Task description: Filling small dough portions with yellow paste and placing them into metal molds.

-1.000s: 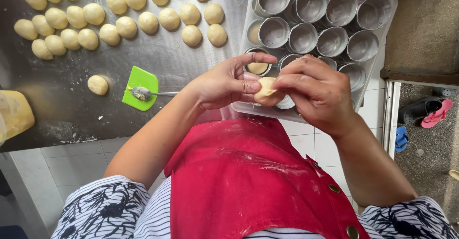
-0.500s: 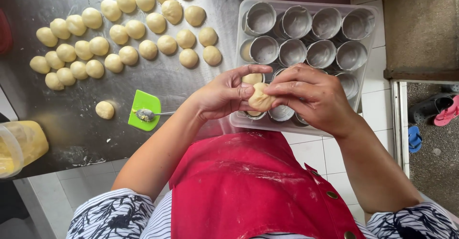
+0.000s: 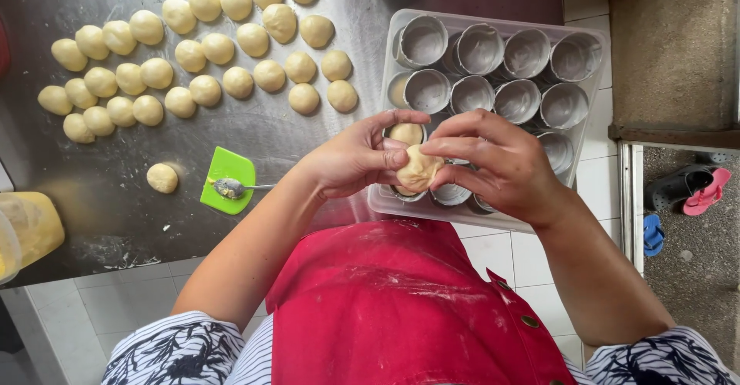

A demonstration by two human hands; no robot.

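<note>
Left hand: fingers curled, thumb and fingertips pinching the dough from its left side.

Right hand: fingers bent over, pinching the same dough from the right and top; both hands meet on it.

Dough: one pale lump, held in the air between the two hands, above the near edge of the tray.

Tray: clear plastic, rectangular, on the right part of the table, overhanging its near edge. Holds round metal cups in rows, tilted and overlapping. One cup just behind the held dough has pale dough in it; another at the left end of the second row shows a pale filling.

Dough balls: many, pale yellow, in loose rows across the far left of the table, well apart from the hands. One ball lies alone, near the scraper.

Scraper: green, flat on the table, left of the left wrist. A spoon lies on it, bowl smeared, handle pointing towards the hands.

Container: yellow, at the left edge of the table, partly cut off.

Apron: red, dusted with flour.

Floor, right: pink sandal and blue sandal.
</note>
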